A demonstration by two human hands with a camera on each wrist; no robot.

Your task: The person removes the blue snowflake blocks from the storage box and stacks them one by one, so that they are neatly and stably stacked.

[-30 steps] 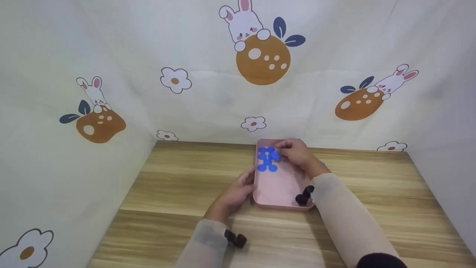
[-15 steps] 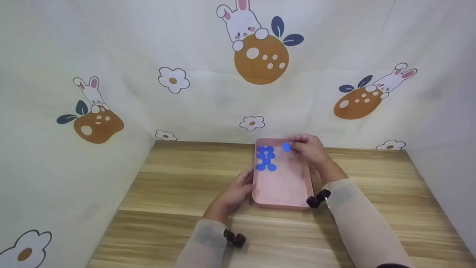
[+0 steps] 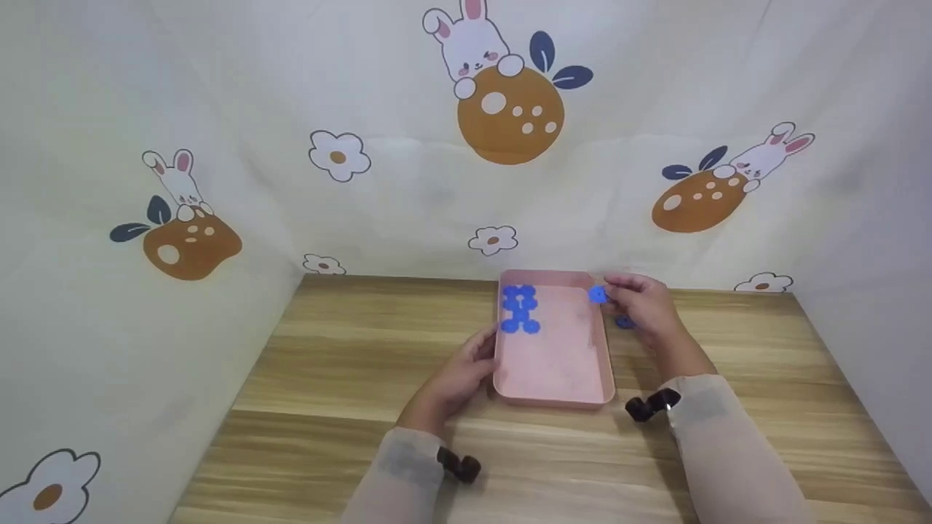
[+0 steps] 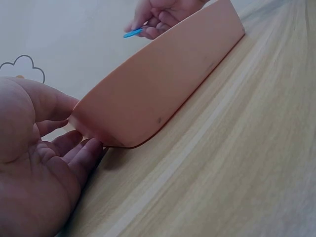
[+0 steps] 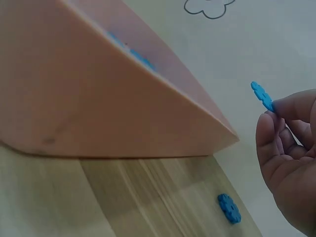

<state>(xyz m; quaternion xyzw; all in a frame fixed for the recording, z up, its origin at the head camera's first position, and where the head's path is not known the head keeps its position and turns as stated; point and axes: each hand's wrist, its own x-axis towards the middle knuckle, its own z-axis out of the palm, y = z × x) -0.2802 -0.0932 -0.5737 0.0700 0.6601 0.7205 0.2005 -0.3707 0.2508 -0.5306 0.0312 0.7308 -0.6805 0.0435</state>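
My right hand [image 3: 644, 309] pinches a blue notched plastic disc [image 3: 598, 294], a snowflake-type building piece, between thumb and fingertips. It hovers at the right rim of the pink tray [image 3: 557, 364]. In the right wrist view the disc [image 5: 262, 96] is seen nearly edge-on. Several blue discs [image 3: 520, 309] lie close together in a cluster in the tray's far left part. Another blue disc [image 3: 624, 322] lies on the table just right of the tray, below the right hand. My left hand [image 3: 462, 375] rests its relaxed fingers against the tray's left outer wall.
The tray stands on a wood-grain table [image 3: 349, 349], its far end close to the back cloth [image 3: 408, 211] printed with rabbits and flowers. Similar cloth walls flank the table left and right. Black wrist cameras [image 3: 460, 464] sit on both sleeves.
My right hand has moved right, away from the cluster and over the tray's right rim, carrying the pinched disc. The cluster and left hand have stayed put.
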